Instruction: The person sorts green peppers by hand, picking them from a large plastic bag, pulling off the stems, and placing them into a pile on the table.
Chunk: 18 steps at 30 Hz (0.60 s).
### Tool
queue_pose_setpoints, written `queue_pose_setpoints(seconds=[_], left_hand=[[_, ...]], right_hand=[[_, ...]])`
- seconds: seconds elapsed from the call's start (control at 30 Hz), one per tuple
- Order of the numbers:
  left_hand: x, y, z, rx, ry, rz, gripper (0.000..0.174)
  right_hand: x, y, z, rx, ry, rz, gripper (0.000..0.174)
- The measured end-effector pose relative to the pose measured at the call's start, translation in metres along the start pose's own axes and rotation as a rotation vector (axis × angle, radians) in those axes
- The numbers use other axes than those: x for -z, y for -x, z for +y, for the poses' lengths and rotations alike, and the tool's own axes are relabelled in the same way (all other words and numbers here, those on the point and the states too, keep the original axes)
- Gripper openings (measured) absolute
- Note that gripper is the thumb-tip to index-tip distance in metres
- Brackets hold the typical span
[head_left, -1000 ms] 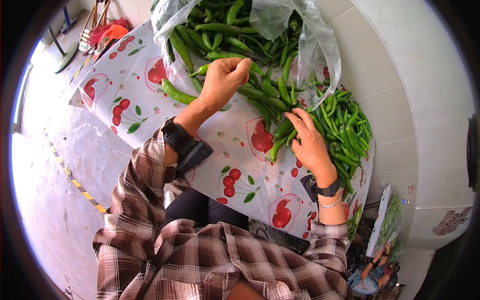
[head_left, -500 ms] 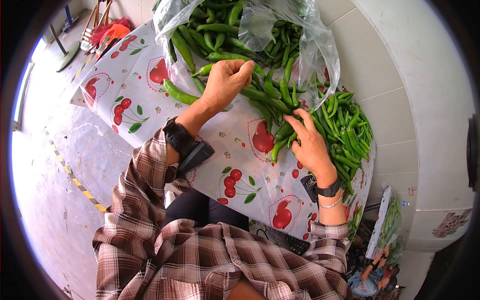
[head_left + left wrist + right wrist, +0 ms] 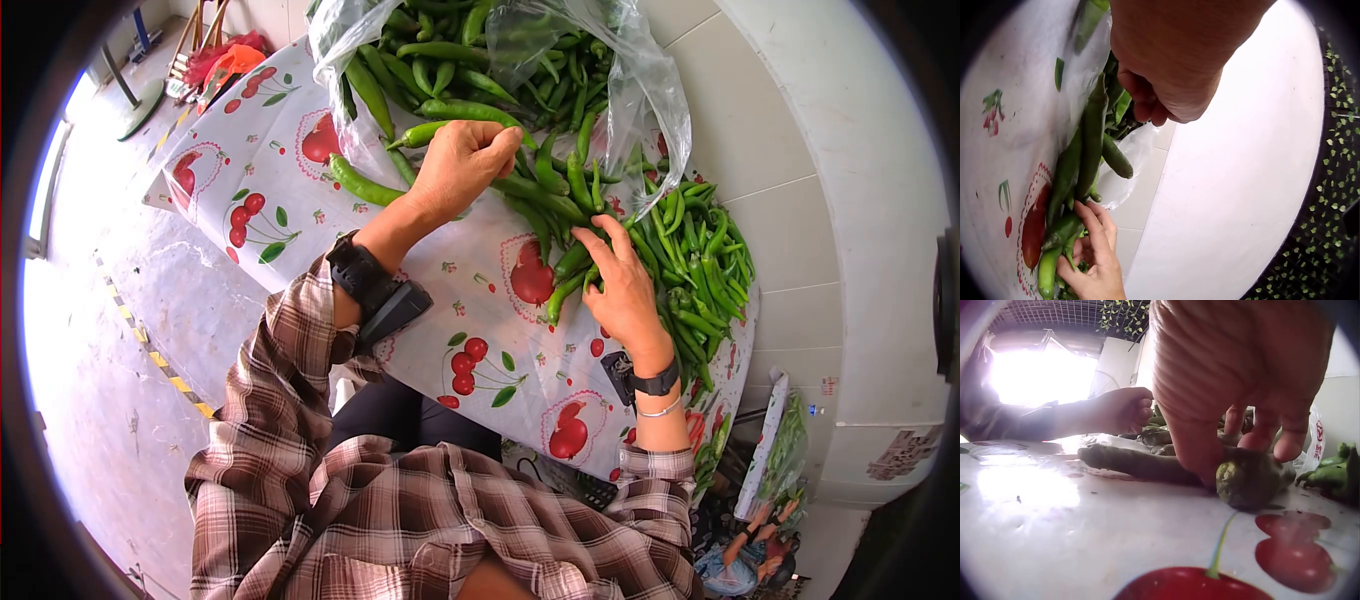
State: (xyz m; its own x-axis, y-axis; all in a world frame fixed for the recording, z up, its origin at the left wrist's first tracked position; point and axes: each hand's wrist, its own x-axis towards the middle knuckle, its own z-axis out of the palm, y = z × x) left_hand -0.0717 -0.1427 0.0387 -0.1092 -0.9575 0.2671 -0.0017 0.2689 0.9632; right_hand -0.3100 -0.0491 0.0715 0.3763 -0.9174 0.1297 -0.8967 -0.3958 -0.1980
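Note:
My left hand (image 3: 462,168), its fingers curled with nothing visible in them, hovers over green peppers (image 3: 540,195) outside the plastic bag's mouth. In the left wrist view that hand (image 3: 1169,75) is above long peppers (image 3: 1092,137); the right wrist view shows its curled fingers from the side. Lower right of it, my right hand (image 3: 627,300) has its thumb and fingers around a green pepper (image 3: 570,262) at the end of the row. Close up, the right hand (image 3: 1241,381) rests over the blunt end of that pepper (image 3: 1247,481), thumb on one side, fingers on the other.
An open clear bag (image 3: 655,110) full of peppers lies at the top. Smaller peppers (image 3: 705,260) are heaped at the right edge of the fruit-print tablecloth (image 3: 430,330). A tiled wall (image 3: 780,240) stands beyond; people (image 3: 735,565) appear at lower right.
My left hand has shifted slightly right above the peppers, still curled. The right hand keeps its place around the pepper, and the head view has moved a little.

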Motion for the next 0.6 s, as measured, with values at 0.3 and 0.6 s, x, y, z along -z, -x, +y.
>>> queue_pose_setpoints(seconds=[0.3,0.6], left_hand=[[-0.0004,-0.0004,-0.0022,0.013,-0.050,-0.028,0.043],[-0.0024,-0.0022,-0.0083,0.006,-0.109,-0.046,0.042]], right_hand=[[-0.0045,0.0012,0.0030,0.001,-0.013,0.042,0.064],[-0.0070,0.0035,0.0044,-0.021,-0.064,0.086,0.062]])
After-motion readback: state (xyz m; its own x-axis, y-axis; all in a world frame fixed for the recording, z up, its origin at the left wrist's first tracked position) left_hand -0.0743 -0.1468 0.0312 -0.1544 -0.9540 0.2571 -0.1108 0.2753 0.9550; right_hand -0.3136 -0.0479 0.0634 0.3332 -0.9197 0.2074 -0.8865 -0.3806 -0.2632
